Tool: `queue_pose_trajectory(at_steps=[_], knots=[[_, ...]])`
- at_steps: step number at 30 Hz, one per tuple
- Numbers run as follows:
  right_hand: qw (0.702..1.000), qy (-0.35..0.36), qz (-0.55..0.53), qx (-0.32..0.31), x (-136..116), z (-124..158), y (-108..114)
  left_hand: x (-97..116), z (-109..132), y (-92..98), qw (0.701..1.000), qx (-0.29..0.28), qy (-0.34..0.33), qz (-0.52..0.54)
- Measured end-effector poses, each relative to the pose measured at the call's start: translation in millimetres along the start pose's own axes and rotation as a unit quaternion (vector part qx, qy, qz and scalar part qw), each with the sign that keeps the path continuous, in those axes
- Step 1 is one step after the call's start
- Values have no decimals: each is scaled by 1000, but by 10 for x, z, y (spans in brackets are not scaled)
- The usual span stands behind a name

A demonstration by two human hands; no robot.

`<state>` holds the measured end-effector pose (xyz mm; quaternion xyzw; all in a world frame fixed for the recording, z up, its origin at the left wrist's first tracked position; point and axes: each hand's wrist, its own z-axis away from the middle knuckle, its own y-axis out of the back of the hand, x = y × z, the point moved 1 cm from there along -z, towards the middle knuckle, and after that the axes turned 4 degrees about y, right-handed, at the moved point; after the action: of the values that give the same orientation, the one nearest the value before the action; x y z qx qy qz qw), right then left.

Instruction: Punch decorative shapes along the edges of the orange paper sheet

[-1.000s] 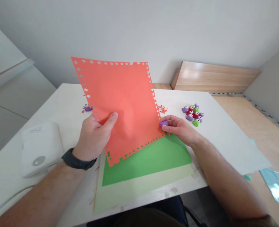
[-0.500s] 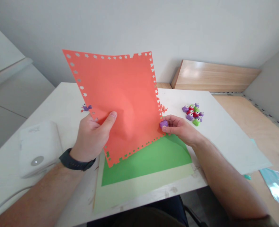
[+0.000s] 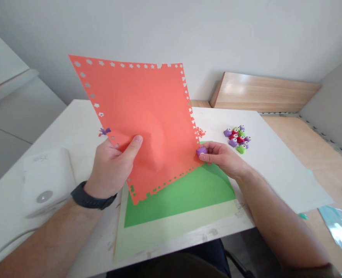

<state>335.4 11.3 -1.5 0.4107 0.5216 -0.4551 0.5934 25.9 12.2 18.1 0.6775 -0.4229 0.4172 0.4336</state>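
Observation:
My left hand point(image 3: 113, 166) grips the left side of an orange-red paper sheet point(image 3: 147, 104), thumb flat on its front and fingers behind. The sheet stands tilted up, bowed near the thumb, with small punched shapes along all four edges. At its lower right edge, my right hand point(image 3: 221, 156) pinches a small purple craft punch point(image 3: 201, 151), which touches or straddles that edge. Under the sheet lies green paper point(image 3: 176, 197) on a pale green sheet point(image 3: 173, 235). Red punched-out bits point(image 3: 200, 132) lie just behind the right edge.
Several purple, red and green punches with eye shapes point(image 3: 241, 148) cluster on the white table point(image 3: 275, 166) at right. A white device point(image 3: 50, 181) with a cable sits at left. Purple bits point(image 3: 104, 131) peek past the sheet's left edge. A wooden board point(image 3: 263, 92) leans behind.
The sheet's top has swung slightly to the left and up. My left hand has shifted a little left, and the right hand with the punch has barely moved.

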Motion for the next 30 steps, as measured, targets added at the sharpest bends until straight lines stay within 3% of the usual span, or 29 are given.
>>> queue_pose_trajectory(at_steps=[30], knots=[[1000, 7, -16, -5, 20, -27, -59, 11, 18, 4, 999, 6, -44, -21]])
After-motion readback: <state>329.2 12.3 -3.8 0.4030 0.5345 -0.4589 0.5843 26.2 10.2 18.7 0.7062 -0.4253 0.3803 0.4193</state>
